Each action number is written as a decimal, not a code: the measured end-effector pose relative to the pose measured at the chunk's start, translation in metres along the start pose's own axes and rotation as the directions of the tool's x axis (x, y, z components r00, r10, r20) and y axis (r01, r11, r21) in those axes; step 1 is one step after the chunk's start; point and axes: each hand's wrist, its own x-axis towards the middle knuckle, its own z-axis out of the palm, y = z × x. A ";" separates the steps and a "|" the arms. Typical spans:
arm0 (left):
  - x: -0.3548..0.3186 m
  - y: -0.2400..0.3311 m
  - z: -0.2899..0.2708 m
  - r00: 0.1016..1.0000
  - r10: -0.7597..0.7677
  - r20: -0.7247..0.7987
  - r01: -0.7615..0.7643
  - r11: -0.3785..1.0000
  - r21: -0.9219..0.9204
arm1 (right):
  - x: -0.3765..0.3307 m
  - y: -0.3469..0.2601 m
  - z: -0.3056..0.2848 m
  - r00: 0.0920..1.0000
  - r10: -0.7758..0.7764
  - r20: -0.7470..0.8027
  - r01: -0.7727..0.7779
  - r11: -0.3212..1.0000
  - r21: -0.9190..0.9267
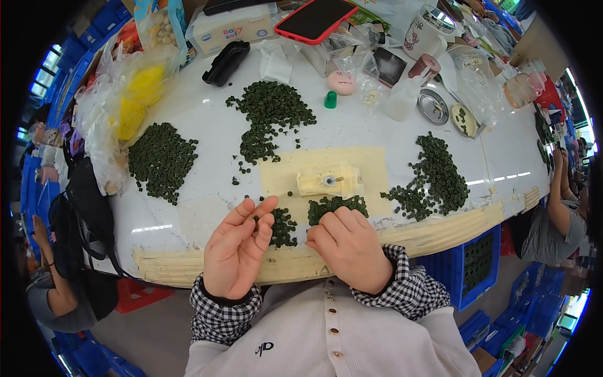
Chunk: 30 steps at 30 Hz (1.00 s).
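My left hand [233, 251] is half turned up near the table's front edge, its fingers curled in. A small dark green round piece shows between its fingertips. Beside it lies a small heap of the same green pieces [284, 229]. My right hand [353, 250] is closed, knuckles up, against another small heap [320, 209]; its fingertips are hidden, and so is anything in them. Just beyond this heap sits a tape-wrapped block [311, 183] with a small metal pin [330, 180] standing in it, on a patch of yellowish tape [276, 166].
Larger heaps of green pieces lie at left [162, 160], far middle [270, 107] and right [443, 173]. Behind are a black case [226, 63], a red-edged phone [314, 19], a mug [424, 38] and open tins. A blue crate [468, 270] stands below the right edge. Other people sit either side.
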 end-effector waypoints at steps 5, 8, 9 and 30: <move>0.002 -0.007 0.004 0.989 -0.094 0.110 0.098 0.995 -0.030 | 0.002 0.001 -0.011 0.982 0.077 -0.172 -0.030 0.966 0.258; 0.001 -0.015 0.008 0.990 -0.135 0.030 0.132 0.988 0.075 | -0.002 0.002 -0.016 0.956 0.166 -0.240 -0.076 0.936 0.345; 0.001 -0.017 0.006 0.986 -0.146 0.077 0.139 0.986 0.090 | -0.003 0.003 -0.019 0.953 0.193 -0.236 -0.095 0.924 0.369; 0.004 -0.031 0.020 0.980 -0.193 0.048 0.171 0.940 0.294 | -0.014 0.009 -0.023 0.861 0.495 0.119 -0.346 0.396 0.851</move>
